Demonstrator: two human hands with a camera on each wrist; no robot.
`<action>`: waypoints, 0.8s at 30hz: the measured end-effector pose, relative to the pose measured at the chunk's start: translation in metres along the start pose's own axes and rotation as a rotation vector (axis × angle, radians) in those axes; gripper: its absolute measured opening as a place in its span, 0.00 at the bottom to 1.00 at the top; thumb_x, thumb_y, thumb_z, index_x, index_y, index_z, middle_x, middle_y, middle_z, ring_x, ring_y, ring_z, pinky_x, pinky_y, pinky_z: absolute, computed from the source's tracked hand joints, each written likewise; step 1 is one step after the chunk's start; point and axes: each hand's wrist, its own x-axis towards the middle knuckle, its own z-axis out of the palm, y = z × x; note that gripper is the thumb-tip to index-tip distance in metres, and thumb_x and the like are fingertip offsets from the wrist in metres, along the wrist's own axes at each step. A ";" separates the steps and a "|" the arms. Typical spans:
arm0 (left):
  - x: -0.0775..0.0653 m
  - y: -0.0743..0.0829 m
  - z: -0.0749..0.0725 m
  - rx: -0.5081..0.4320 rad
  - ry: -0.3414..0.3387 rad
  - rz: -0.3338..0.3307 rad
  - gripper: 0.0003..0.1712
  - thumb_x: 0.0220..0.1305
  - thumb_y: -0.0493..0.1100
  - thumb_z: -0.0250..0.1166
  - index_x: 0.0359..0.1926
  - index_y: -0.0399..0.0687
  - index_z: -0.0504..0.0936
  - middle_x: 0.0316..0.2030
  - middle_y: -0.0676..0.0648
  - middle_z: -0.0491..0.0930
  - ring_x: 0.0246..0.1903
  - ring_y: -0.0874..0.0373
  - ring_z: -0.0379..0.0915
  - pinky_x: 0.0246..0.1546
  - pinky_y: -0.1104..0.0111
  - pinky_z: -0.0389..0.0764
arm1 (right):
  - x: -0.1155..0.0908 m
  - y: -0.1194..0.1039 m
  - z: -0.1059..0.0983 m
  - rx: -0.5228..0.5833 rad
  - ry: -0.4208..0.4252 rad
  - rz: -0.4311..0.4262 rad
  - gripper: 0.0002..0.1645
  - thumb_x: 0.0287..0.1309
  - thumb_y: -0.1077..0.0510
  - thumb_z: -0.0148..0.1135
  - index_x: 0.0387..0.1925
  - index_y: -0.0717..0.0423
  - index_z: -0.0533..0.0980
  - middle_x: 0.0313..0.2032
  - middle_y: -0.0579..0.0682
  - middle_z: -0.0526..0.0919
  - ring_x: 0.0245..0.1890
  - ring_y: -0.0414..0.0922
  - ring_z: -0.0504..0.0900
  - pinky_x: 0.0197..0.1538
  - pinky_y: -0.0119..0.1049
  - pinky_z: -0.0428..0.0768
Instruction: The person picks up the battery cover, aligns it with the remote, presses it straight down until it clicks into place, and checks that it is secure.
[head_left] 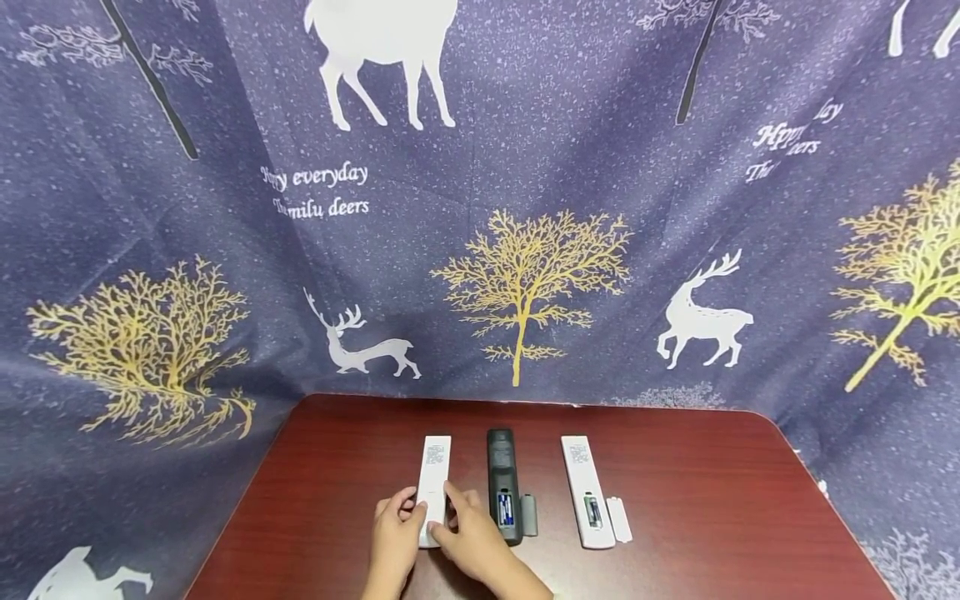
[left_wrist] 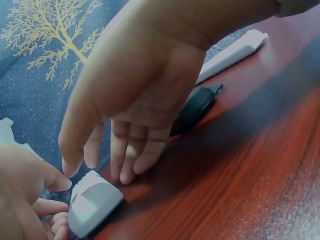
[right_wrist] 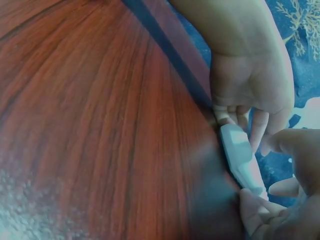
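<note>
Left white remote: the left white remote (head_left: 432, 481) is laid back-up on the worktop (head_left: 712, 508), nearest its left edge, a printed label borne at the far end.
Left hand: the remote's left side is held by the left hand (head_left: 394, 533), its fingers bent, thumb on top.
Right hand: the right side is held, thumb over the near part, by the right hand (head_left: 476, 537).
Black remote: just beside the right hand, the black remote (head_left: 503, 477) is placed, blue batteries (head_left: 506, 510) exposed, a grey cover (head_left: 529, 515) set along its right side.
Right white remote: nearest the right edge, the right white remote (head_left: 582, 471) is laid, its compartment uncovered, a white cover (head_left: 619, 520) set beside it.
Far edge: it is backed by a printed cloth (head_left: 405, 275).
</note>
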 end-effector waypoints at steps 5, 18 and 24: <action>0.000 0.004 -0.001 -0.084 0.010 -0.042 0.19 0.61 0.36 0.67 0.54 0.38 0.84 0.41 0.43 0.76 0.35 0.62 0.69 0.35 0.74 0.72 | 0.000 0.000 -0.001 0.077 0.017 -0.004 0.37 0.59 0.52 0.68 0.66 0.65 0.71 0.44 0.54 0.76 0.35 0.38 0.78 0.38 0.27 0.77; -0.002 0.014 -0.007 -0.094 0.065 0.021 0.13 0.61 0.34 0.65 0.47 0.43 0.86 0.42 0.45 0.80 0.39 0.65 0.71 0.41 0.74 0.74 | -0.001 -0.010 -0.011 0.153 0.091 -0.020 0.21 0.64 0.55 0.64 0.55 0.61 0.77 0.44 0.54 0.81 0.36 0.31 0.78 0.41 0.29 0.80; -0.005 0.025 -0.009 -0.163 0.006 0.019 0.15 0.60 0.32 0.64 0.49 0.42 0.85 0.42 0.46 0.81 0.39 0.67 0.72 0.41 0.76 0.76 | -0.002 -0.011 -0.021 0.174 0.091 0.009 0.20 0.64 0.56 0.63 0.55 0.61 0.78 0.45 0.54 0.81 0.37 0.34 0.81 0.42 0.30 0.80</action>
